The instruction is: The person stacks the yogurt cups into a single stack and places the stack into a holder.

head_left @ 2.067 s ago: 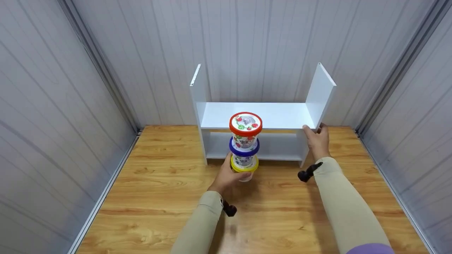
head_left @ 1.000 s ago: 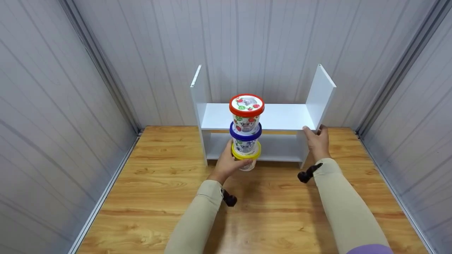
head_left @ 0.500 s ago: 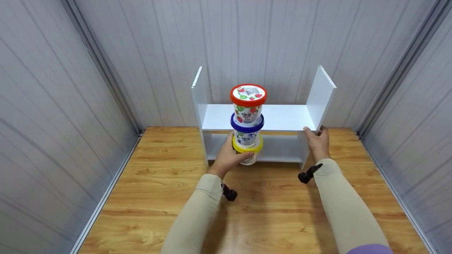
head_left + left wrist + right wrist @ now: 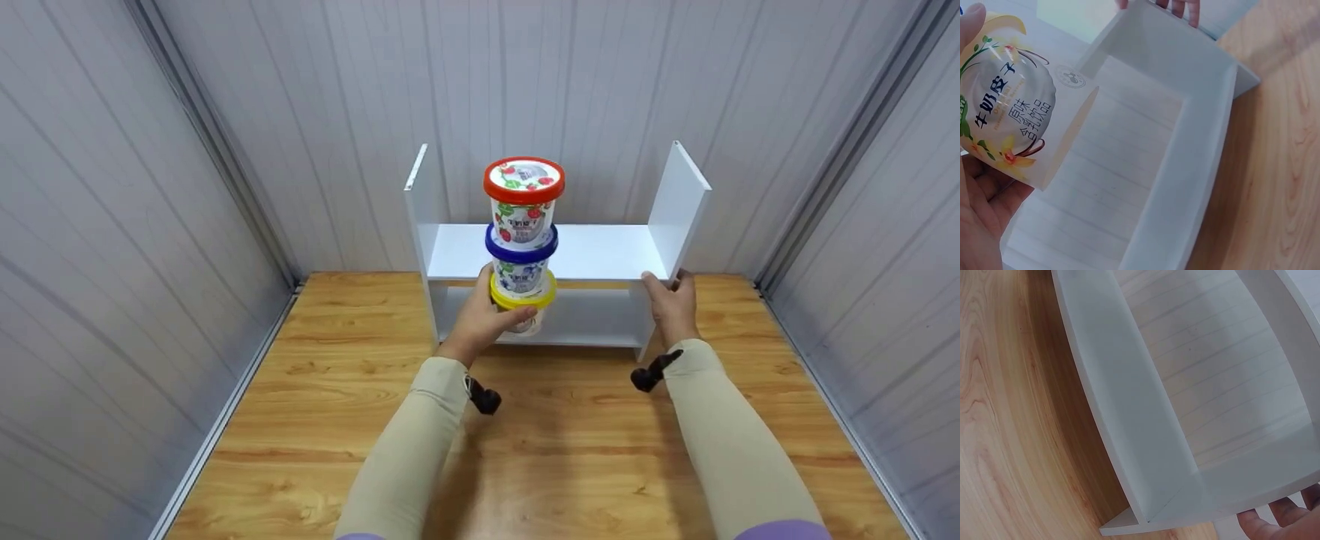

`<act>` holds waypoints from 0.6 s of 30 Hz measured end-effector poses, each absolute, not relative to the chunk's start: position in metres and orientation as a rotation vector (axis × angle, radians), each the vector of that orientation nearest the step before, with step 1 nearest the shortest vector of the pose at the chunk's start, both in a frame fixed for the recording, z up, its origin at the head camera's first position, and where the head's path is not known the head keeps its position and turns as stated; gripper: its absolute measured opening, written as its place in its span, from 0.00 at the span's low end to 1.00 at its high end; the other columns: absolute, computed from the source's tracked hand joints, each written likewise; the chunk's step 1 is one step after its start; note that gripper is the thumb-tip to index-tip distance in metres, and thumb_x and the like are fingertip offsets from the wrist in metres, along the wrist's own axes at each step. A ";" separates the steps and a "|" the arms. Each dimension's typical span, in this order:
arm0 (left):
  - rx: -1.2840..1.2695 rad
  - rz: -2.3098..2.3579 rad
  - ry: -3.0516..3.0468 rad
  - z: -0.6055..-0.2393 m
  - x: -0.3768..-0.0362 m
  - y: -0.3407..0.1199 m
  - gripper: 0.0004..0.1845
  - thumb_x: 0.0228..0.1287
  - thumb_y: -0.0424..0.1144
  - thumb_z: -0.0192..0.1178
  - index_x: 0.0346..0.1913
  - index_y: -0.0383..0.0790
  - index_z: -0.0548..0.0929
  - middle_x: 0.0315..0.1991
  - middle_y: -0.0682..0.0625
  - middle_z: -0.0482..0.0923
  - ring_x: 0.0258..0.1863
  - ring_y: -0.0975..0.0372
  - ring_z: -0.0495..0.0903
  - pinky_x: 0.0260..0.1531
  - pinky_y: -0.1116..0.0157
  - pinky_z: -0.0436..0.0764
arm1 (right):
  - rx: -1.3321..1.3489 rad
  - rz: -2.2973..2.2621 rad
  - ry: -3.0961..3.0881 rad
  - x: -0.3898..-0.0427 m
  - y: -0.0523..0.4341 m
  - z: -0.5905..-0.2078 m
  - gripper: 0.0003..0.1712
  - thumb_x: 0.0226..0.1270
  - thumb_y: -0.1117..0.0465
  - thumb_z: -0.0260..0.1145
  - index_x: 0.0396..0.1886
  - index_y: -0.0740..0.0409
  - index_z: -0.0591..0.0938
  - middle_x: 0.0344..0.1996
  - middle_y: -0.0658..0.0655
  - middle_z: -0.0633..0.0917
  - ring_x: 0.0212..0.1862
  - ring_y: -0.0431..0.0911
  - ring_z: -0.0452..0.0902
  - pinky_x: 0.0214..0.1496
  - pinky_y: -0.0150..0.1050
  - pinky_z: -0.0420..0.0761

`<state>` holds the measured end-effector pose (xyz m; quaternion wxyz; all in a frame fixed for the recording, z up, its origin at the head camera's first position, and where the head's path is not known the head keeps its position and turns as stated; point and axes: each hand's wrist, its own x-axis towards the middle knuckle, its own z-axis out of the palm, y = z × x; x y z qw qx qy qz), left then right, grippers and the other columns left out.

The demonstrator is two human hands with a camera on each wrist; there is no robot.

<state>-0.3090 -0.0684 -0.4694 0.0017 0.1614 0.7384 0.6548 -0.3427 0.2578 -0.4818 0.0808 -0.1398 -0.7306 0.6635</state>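
Wooden floor (image 4: 570, 450): left hand (image 4: 480, 319) fingers grip cup stack (image 4: 523, 240); right hand (image 4: 671, 304) clasps shelf (image 4: 600, 251) edge.

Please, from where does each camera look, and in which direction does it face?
Head: above, facing forward and down at the shelf and stacked cups; both forearms and hands show.
Left wrist: at the left hand, facing its grip on the bottom cup and the shelf.
Right wrist: at the right hand, facing down the shelf's side; only fingertips show.
All three views share the shelf.
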 end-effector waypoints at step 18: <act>0.558 1.986 2.508 -0.435 -0.327 -0.078 0.52 0.48 0.58 0.79 0.73 0.56 0.61 0.59 0.56 0.78 0.56 0.59 0.78 0.63 0.52 0.76 | -0.406 1.973 -2.198 -0.345 0.258 -0.495 0.53 0.71 0.40 0.62 0.82 0.52 0.45 0.77 0.64 0.56 0.75 0.54 0.57 0.76 0.48 0.62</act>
